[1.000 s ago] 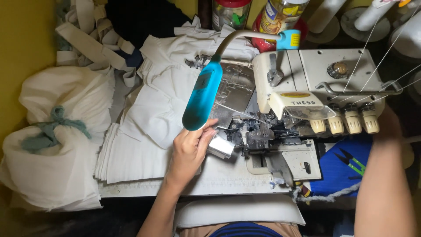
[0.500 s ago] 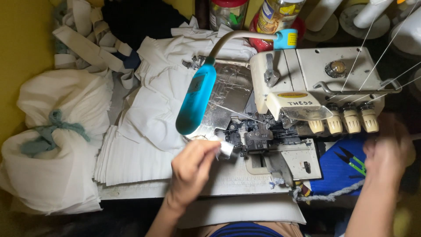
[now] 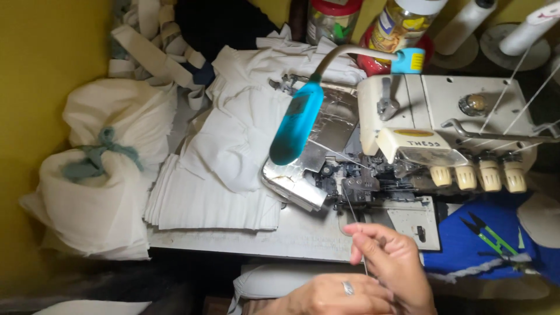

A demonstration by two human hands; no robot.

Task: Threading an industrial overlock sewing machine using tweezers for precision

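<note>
Threading looks underway: the right hand (image 3: 392,259) pinches a thin thread (image 3: 352,210) running from the sewing machine (image 3: 443,134) toward the counter's (image 3: 303,233) front edge. The left hand (image 3: 335,294) sits just beside it, its grip unclear. Stacked white cloth (image 3: 213,198) at the counter's left waits unsewn.

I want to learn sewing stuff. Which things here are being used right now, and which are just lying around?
In use:
right hand, pinching the thread
left hand, close below it
sewing machine
blue lamp

Lying about:
white cloth stack
tied sacks
green snips
jars
</note>
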